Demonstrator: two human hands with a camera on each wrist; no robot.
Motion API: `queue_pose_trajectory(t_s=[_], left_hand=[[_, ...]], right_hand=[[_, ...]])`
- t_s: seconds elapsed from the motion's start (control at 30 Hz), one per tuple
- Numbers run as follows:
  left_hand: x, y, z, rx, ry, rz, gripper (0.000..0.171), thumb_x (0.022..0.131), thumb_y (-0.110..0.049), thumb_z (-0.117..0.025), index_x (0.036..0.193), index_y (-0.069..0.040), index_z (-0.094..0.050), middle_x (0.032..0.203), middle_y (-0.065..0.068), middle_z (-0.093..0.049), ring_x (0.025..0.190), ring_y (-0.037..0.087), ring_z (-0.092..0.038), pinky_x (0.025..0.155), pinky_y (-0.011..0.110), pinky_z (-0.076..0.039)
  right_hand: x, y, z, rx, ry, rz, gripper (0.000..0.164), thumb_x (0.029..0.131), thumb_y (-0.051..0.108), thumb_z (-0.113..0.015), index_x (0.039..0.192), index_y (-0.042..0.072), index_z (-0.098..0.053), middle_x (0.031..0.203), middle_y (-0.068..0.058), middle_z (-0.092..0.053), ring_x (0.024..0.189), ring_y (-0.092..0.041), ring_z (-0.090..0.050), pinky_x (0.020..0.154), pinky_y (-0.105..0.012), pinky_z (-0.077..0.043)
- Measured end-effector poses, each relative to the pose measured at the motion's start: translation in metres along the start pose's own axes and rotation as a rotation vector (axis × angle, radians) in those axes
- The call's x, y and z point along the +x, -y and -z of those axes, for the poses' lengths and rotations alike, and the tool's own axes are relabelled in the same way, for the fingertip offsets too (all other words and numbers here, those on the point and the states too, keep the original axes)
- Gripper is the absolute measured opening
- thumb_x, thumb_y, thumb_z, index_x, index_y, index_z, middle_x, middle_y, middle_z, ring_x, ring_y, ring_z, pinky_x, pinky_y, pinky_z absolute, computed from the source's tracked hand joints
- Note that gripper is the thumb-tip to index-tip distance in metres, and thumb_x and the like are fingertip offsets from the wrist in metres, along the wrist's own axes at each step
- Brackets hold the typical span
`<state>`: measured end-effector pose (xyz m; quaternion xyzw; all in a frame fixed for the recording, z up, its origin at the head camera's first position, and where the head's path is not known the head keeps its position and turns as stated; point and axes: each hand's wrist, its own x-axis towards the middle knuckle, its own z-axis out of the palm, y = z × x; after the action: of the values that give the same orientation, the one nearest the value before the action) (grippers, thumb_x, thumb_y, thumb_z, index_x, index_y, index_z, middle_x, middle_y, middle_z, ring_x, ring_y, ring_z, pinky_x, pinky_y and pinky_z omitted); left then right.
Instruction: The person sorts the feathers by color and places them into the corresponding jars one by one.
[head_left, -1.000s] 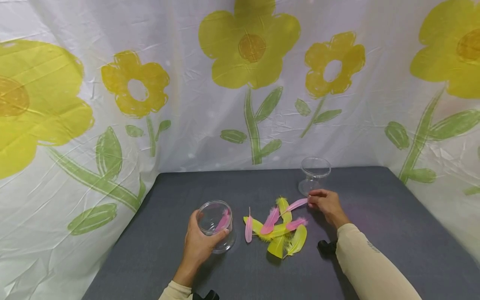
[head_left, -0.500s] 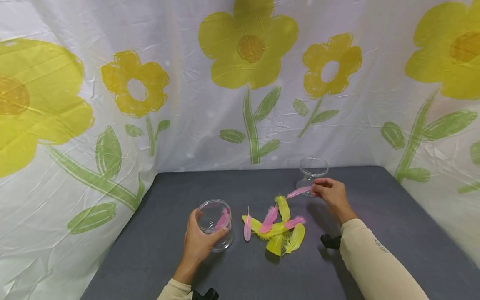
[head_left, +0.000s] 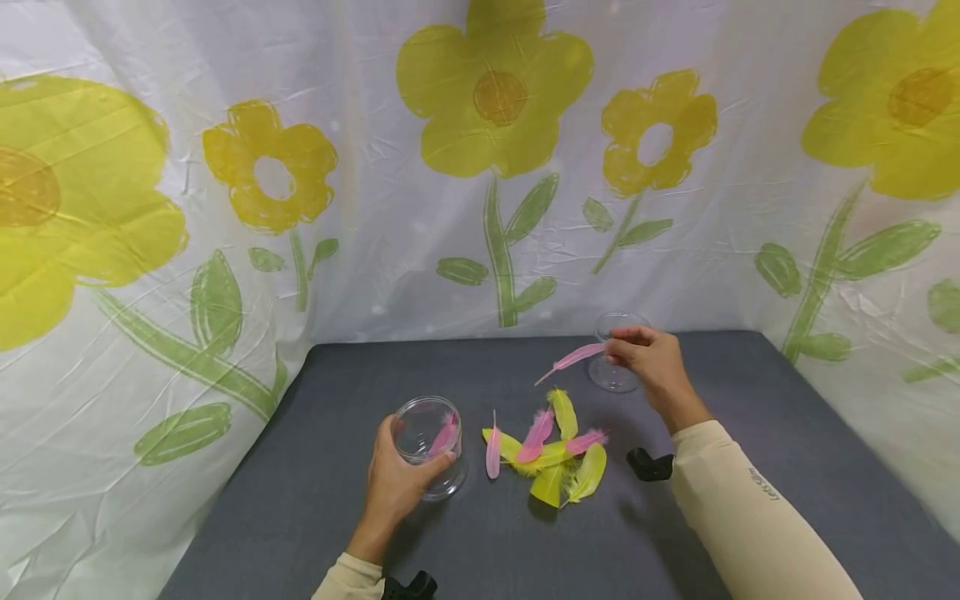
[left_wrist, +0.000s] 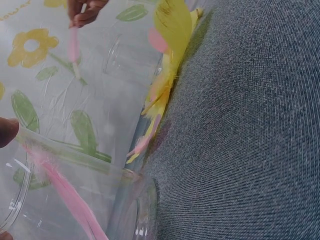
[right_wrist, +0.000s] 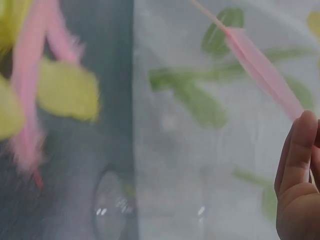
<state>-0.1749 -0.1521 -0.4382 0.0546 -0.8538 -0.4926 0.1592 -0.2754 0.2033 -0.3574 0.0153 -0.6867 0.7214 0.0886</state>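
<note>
One pink feather (head_left: 577,357) raised higher, in right grip (head_left: 651,360), two clear containers (head_left: 420,432)

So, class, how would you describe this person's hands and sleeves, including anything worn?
The left hand and right hand are ungloved. The left sleeve and right sleeve are cream; the right one bears small dark lettering. A black fitting juts out near each wrist.

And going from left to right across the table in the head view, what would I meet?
Left sleeve, left hand holding a clear jar, pile of pink and yellow feathers, right hand, right sleeve.
</note>
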Motion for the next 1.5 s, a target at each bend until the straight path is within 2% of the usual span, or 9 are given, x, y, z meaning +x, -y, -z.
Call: queue_pose_trajectory(t_s=[0.13,0.4,0.67,1.03,1.27,1.4,1.5], left_hand=[[0.001,-0.001,0.000,0.004,0.007,0.016,0.104,0.064,-0.039,-0.089,0.143,-0.004,-0.031,0.140,0.019,-0.042,0.129,0.039,-0.039,0.100,0.060,-0.032],[0.002,0.000,-0.001,0.002,0.014,0.018,0.103,0.066,-0.038,-0.088,0.144,-0.004,-0.030,0.141,0.020,-0.041,0.128,0.041,-0.038,0.099,0.061,-0.032],[0.002,0.001,0.001,-0.006,0.016,0.024,0.103,0.065,-0.039,-0.089,0.143,-0.005,-0.030,0.142,0.020,-0.041,0.130,0.040,-0.037,0.100,0.061,-0.031],[0.002,0.001,0.001,0.001,0.003,0.014,0.103,0.065,-0.038,-0.089,0.142,-0.004,-0.032,0.140,0.021,-0.042,0.128,0.040,-0.039,0.100,0.059,-0.032],[0.001,0.000,0.001,0.004,-0.001,0.001,0.102,0.064,-0.038,-0.090,0.141,-0.003,-0.033,0.138,0.021,-0.044,0.125,0.041,-0.042,0.099,0.058,-0.033],[0.001,-0.001,0.000,0.005,0.001,0.003,0.103,0.064,-0.039,-0.089,0.142,-0.002,-0.032,0.138,0.022,-0.043,0.124,0.042,-0.042,0.098,0.059,-0.034],[0.001,-0.001,0.000,0.002,0.006,-0.001,0.103,0.065,-0.039,-0.089,0.142,-0.002,-0.031,0.139,0.022,-0.043,0.124,0.042,-0.042,0.098,0.059,-0.034]], right_hand=[[-0.005,0.013,-0.015,0.020,0.020,0.022,0.021,0.086,-0.002,-0.070,0.105,-0.007,-0.063,0.087,-0.007,-0.063,0.072,-0.015,-0.065,0.070,-0.027,-0.054],[-0.016,0.033,-0.049,0.059,0.082,0.036,0.020,0.086,-0.003,-0.069,0.105,-0.007,-0.064,0.086,-0.008,-0.064,0.071,-0.016,-0.066,0.071,-0.029,-0.055],[-0.022,0.038,-0.087,0.084,0.125,0.032,0.021,0.086,-0.002,-0.069,0.106,-0.008,-0.064,0.086,-0.011,-0.065,0.071,-0.018,-0.066,0.072,-0.032,-0.055],[-0.040,0.022,-0.139,0.068,0.207,0.055,0.013,0.085,-0.007,-0.067,0.098,-0.006,-0.068,0.089,-0.017,-0.064,0.074,-0.023,-0.066,0.072,-0.035,-0.055],[-0.052,0.006,-0.159,0.034,0.252,0.042,0.016,0.085,-0.004,-0.069,0.101,-0.006,-0.068,0.092,-0.021,-0.065,0.079,-0.032,-0.067,0.073,-0.038,-0.055],[-0.059,-0.002,-0.169,-0.009,0.283,0.039,0.015,0.087,-0.002,-0.069,0.102,-0.005,-0.068,0.090,-0.019,-0.065,0.078,-0.030,-0.067,0.074,-0.040,-0.055],[-0.063,-0.008,-0.175,-0.048,0.284,0.034,0.012,0.087,-0.001,-0.069,0.099,-0.002,-0.069,0.086,-0.014,-0.065,0.074,-0.026,-0.067,0.071,-0.037,-0.056]])
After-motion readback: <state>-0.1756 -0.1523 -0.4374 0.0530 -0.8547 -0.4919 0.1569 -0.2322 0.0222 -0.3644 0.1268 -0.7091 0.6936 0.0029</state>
